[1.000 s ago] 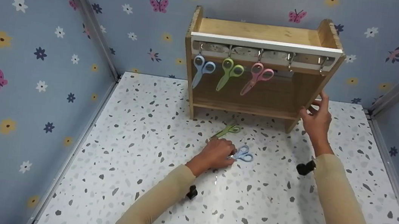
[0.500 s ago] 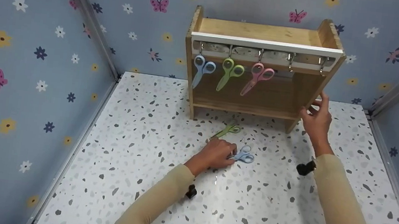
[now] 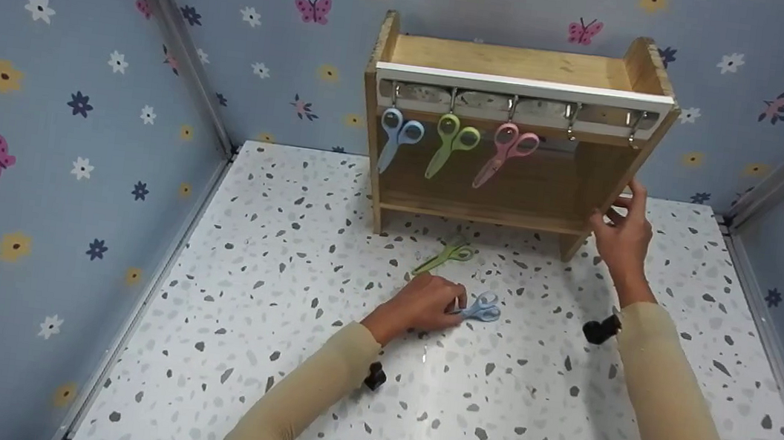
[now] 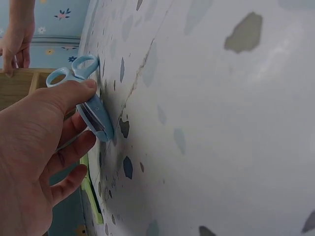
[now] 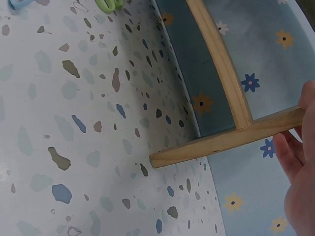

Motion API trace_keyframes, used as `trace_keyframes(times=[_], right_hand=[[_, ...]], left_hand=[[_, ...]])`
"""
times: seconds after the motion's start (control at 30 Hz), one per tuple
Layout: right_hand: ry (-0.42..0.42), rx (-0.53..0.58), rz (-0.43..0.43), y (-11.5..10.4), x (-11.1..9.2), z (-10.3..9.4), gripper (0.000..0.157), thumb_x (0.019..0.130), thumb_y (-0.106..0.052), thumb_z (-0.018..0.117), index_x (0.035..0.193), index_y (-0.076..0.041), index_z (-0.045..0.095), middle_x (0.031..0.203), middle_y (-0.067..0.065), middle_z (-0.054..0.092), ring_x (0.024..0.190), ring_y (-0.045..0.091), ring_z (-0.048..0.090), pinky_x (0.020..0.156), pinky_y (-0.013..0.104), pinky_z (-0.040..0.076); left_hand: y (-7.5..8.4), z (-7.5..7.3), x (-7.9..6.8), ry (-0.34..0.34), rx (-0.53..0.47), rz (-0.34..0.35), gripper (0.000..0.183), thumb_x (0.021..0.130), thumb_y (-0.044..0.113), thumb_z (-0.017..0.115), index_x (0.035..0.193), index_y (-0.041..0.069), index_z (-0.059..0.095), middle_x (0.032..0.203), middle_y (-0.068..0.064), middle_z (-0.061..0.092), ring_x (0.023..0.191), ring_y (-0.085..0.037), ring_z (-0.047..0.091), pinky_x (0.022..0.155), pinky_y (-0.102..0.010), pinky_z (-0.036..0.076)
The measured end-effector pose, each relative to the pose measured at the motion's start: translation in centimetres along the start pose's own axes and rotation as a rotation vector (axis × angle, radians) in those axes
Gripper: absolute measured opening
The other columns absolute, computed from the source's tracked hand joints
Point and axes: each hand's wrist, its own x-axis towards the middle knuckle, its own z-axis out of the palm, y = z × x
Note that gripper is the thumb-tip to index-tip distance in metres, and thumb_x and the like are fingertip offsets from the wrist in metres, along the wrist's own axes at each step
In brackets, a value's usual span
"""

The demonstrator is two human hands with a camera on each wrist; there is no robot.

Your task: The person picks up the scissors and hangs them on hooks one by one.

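My left hand pinches a pair of blue scissors between thumb and fingers, low over the speckled tabletop. In the left wrist view the thumb lies across the scissors near the pivot, handle loops pointing away. Just beyond that hand, green scissors lie on the table. My right hand grips the right side panel of a wooden rack. From its hooks hang blue scissors, green scissors and pink scissors, each by one handle loop.
Two hooks at the right end of the rail bear nothing. The rack stands toward the back of the table, near the flowered back wall. Similar side walls enclose the table left and right.
The blue scissors in my left hand have turned a little and shifted slightly right and toward me. That hand has barely moved; the right hand and rack stay put.
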Motion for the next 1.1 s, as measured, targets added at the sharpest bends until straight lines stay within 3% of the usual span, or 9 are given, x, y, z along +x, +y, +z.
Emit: trace_keyframes(times=[0.23,0.6,1.1], right_hand=[[-0.002,0.003,0.005,0.0,0.02,0.02,0.08,0.107,-0.009,0.062,0.175,-0.035,0.032,0.145,0.026,0.065,0.147,0.046,0.066,0.118,0.064,0.055],[-0.023,0.015,0.033,-0.28,0.04,-0.16,0.081,0.107,-0.011,0.063,0.176,-0.038,0.029,0.147,0.026,0.063,0.149,0.046,0.065,0.119,0.064,0.055],[-0.016,0.007,0.047,-0.54,0.21,-0.06,0.085,0.104,-0.006,0.064,0.175,-0.037,0.029,0.149,0.026,0.064,0.148,0.047,0.066,0.119,0.063,0.055]], left_hand=[[-0.03,-0.07,-0.04,-0.002,0.004,0.011,0.022,0.107,0.037,0.076,0.115,0.018,0.083,0.091,0.002,0.084,0.08,-0.015,0.076,0.082,-0.034,0.058],[-0.13,-0.14,-0.17,-0.019,-0.039,0.007,0.023,0.107,0.037,0.076,0.117,0.017,0.082,0.093,0.001,0.084,0.082,-0.016,0.075,0.085,-0.036,0.059],[-0.14,-0.44,-0.38,-0.036,-0.137,-0.053,0.021,0.109,0.032,0.074,0.121,0.014,0.08,0.102,-0.004,0.084,0.092,-0.019,0.075,0.085,-0.033,0.058]])
